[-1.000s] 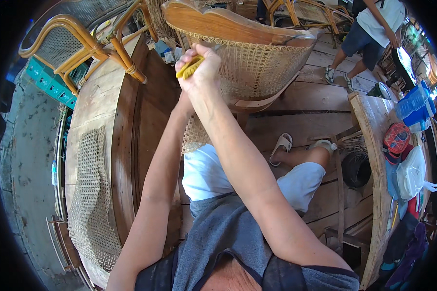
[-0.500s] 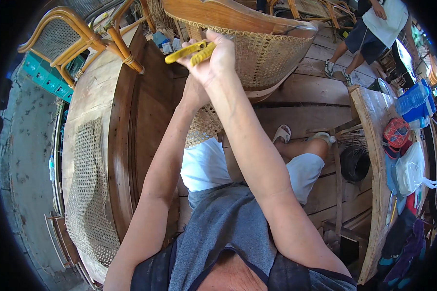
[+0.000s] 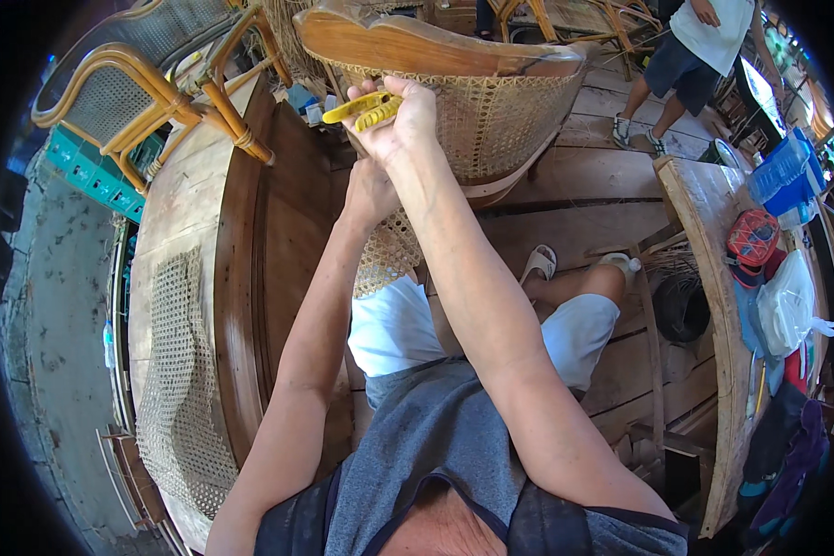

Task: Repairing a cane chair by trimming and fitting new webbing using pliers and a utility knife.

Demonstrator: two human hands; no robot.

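My right hand (image 3: pixel 400 122) is closed on a yellow-handled tool (image 3: pixel 366 110), held up against the woven cane back of a wooden chair (image 3: pixel 491 120). The tool lies just under the chair's curved wooden top rail (image 3: pixel 417 48). My left hand (image 3: pixel 369 190) sits lower, under my right wrist, pressed to the cane webbing (image 3: pixel 389 255) near the seat; its fingers are hidden from me. Both forearms reach up from the bottom of the view.
A large round wooden frame with a cane panel (image 3: pixel 171 371) lies at my left. Rattan armchairs (image 3: pixel 139 102) stand at the back left. A bench with bags and a blue box (image 3: pixel 778 269) runs along the right. Another person (image 3: pixel 690 56) stands at the back right.
My right hand has lifted the yellow tool higher on the chair back, closer to the top rail. My left hand stays low on the webbing.
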